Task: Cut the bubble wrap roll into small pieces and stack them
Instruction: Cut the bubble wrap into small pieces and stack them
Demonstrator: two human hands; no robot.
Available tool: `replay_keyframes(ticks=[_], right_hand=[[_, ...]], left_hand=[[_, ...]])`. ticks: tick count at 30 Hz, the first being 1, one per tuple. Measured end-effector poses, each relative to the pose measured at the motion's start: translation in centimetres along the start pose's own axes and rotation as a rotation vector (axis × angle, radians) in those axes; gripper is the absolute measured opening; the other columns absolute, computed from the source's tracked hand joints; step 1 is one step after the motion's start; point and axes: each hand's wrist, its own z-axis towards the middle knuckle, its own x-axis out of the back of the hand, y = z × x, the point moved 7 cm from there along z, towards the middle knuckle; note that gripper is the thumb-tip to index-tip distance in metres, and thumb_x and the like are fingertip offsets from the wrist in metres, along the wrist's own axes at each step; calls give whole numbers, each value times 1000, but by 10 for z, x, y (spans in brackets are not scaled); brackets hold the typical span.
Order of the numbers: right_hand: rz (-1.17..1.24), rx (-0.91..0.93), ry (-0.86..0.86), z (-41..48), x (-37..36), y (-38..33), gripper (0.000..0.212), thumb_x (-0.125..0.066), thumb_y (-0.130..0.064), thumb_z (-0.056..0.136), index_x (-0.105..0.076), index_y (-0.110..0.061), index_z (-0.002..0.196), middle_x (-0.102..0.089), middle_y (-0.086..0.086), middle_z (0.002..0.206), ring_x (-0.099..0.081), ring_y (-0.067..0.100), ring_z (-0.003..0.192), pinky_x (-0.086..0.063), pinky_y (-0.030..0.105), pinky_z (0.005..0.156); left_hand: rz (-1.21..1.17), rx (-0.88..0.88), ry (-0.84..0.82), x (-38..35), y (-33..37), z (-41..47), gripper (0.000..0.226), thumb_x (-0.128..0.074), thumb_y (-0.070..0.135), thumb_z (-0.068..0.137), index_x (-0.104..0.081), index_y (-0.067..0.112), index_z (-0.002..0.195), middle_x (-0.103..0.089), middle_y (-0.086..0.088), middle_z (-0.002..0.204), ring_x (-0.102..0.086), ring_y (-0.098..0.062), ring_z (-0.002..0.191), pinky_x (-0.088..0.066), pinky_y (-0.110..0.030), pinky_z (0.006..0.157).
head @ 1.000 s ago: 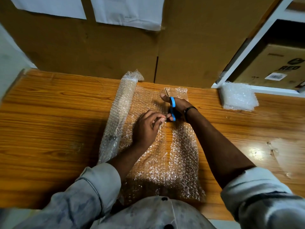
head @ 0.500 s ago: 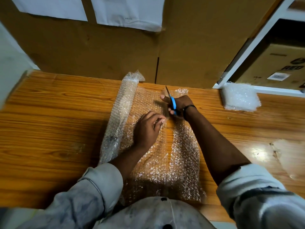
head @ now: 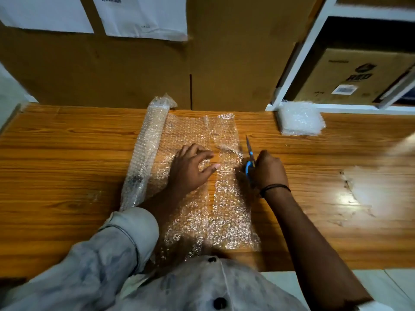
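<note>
1 wrap roll (head: pixel 147 151), 1 scissors (head: pixel 249 157) in R hand (head: pixel 268 170), 1 cut stack (head: pixel 299 118)

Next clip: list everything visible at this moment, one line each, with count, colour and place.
roll: one, clear bubble wrap, on the table left of the sheet
sheet: one, clear bubble wrap, spread flat mid-table
stack of cut pieces: one, whitish, far right of the table by the shelf
scissors: one pair, blue handles, at the sheet's right edge
table: one, brown wood
cardboard panels: two, brown, behind the table
papers: two, white, on the cardboard
shelf: one, white, upper right
box: one, brown, on the shelf
wristband: one, black, right wrist
left hand: rests on the sheet
right hand: grips the scissors
</note>
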Motion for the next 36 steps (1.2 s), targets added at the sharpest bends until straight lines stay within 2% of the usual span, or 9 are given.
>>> replay_keyframes(ticks=[6,13,19,23,26,28,31,34,36], right_hand=[[-154,-46,-60,-15,15,37,32,-64,-24,95,-61,-2,118,-66,28,117,-65,46,106,-45,38,74],[-373,75,-53,-31,20,32,31,-60,-28,97,-64,-8,120,-68,18,113,-69,40,98,-50,38,70],[-457,155,45,-57,21,30,24,-54,-22,104,-70,-7,114,-71,16,102,-70,38,89,-42,35,61],[-284,484,161,-82,25,29,15,-62,-26,96,-74,-17,98,-73,8,94,-70,36,81,-42,32,56],[-193,835,40,-108,3,24,22,-57,-37,97,-74,-24,102,-72,-2,97,-68,25,84,-52,35,58],[-187,1023,-86,-124,-17,25,23,-60,-37,98,-74,-24,110,-73,-4,107,-67,21,98,-52,35,71],[-191,1134,-167,-131,-33,33,32,-65,-49,95,-74,-26,115,-71,-6,121,-62,18,115,-48,37,85],[-254,1176,-199,-131,-40,41,51,-63,-66,90,-72,-25,119,-67,-4,130,-58,19,123,-47,39,91],[-287,1209,-187,-132,-41,44,55,-60,-68,91,-72,-23,119,-65,-3,133,-57,20,126,-46,40,91]], left_hand=[[-1,-228,-152,-2,28,-6,42,-63,66,91,-70,43,126,-55,11,129,-46,-18,118,-40,-40,96],[-131,-174,-195,-13,52,-27,27,-65,61,91,-75,42,106,-55,18,125,-43,-11,122,-35,-45,103],[-18,-203,-215,-19,68,-55,31,-65,67,88,-71,48,111,-52,25,136,-39,-12,130,-29,-42,100],[17,-160,-162,-18,70,-62,30,-64,65,89,-70,48,113,-53,24,137,-37,-13,132,-27,-41,100],[48,-161,-114,-17,73,-64,30,-68,63,86,-71,47,111,-56,24,136,-41,-16,130,-26,-38,98],[54,-151,-98,-16,73,-64,30,-70,63,86,-72,46,110,-57,24,135,-42,-15,129,-27,-37,97],[74,-154,-94,-15,75,-65,29,-70,63,87,-72,47,111,-56,25,136,-43,-15,129,-28,-38,98],[70,-144,-89,-16,75,-66,29,-71,63,86,-72,46,110,-57,24,136,-44,-17,128,-30,-40,99],[64,-137,-79,-17,75,-66,29,-72,63,85,-73,45,108,-58,24,135,-45,-17,126,-31,-41,98]])
